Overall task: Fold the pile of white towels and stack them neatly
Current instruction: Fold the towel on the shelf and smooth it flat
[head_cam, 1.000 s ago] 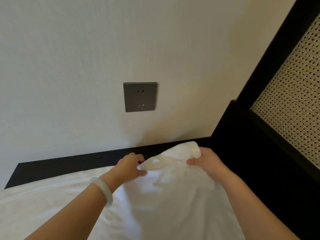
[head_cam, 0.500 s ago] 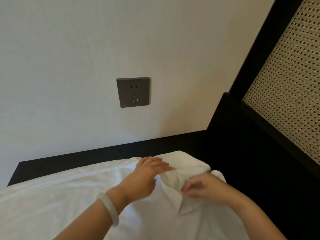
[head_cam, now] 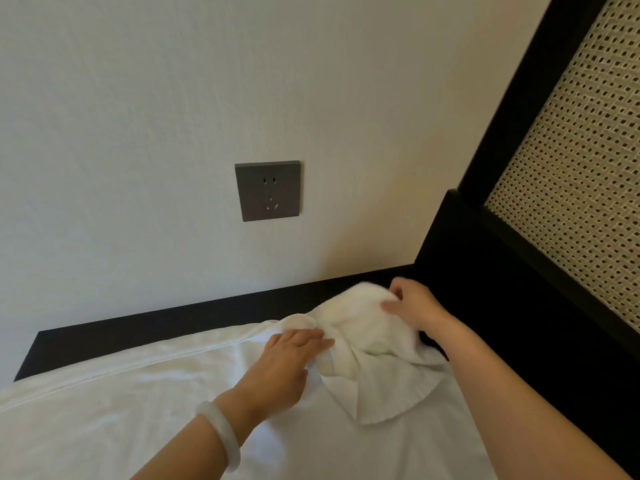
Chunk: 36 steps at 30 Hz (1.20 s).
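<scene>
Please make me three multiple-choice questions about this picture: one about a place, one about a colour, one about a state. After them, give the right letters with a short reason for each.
1. Where is the grey socket?
A. on the woven panel
B. on the wall
C. on the sheet

2. What colour is the bracelet?
A. black
B. red
C. pale, whitish

3. What is the right hand doing?
A. gripping the bunched towel
B. hanging free
C. touching the socket

Answers:
1 B: the plate sits flat on the plain wall.
2 C: it looks milky and pale.
3 A: its fingers curl over the towel's top edge.
</scene>
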Each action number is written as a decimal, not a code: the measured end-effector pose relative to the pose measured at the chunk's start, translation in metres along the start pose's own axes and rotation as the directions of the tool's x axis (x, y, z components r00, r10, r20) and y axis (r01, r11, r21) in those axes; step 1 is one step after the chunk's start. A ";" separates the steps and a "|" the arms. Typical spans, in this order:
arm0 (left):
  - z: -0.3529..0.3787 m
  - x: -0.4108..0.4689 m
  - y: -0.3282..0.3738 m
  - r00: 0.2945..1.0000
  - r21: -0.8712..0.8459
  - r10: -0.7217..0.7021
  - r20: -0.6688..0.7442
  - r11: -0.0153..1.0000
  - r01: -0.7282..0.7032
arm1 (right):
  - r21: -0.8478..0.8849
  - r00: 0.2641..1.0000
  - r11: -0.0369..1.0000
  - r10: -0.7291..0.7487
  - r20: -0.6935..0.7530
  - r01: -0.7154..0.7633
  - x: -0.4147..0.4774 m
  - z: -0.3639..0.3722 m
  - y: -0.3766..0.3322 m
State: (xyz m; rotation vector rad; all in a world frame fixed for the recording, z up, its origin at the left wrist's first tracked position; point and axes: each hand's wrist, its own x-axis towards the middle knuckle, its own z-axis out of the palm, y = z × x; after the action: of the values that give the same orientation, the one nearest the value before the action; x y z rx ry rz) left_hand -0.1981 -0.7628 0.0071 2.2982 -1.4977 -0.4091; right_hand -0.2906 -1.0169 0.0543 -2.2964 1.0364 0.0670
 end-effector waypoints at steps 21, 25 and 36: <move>-0.010 0.044 0.006 0.996 0.237 -0.083 -0.034 0.967 0.089 | 0.317 0.937 0.901 -0.339 0.088 0.297 -0.029 0.007 0.004; -0.018 0.059 0.004 0.997 0.260 -0.079 -0.016 0.962 0.081 | 0.037 0.896 0.965 -0.253 0.364 0.258 -0.082 0.033 0.000; -0.042 0.078 -0.015 0.980 0.250 -0.198 0.027 0.950 0.185 | 0.315 0.957 0.948 0.052 -0.287 0.043 0.029 -0.003 0.009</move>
State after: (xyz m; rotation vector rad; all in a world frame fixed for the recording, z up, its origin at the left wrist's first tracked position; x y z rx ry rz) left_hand -0.1366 -0.8229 0.0345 2.6607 -1.4225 -0.3540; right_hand -0.2775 -1.0418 0.0441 -2.0429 1.1061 -0.4227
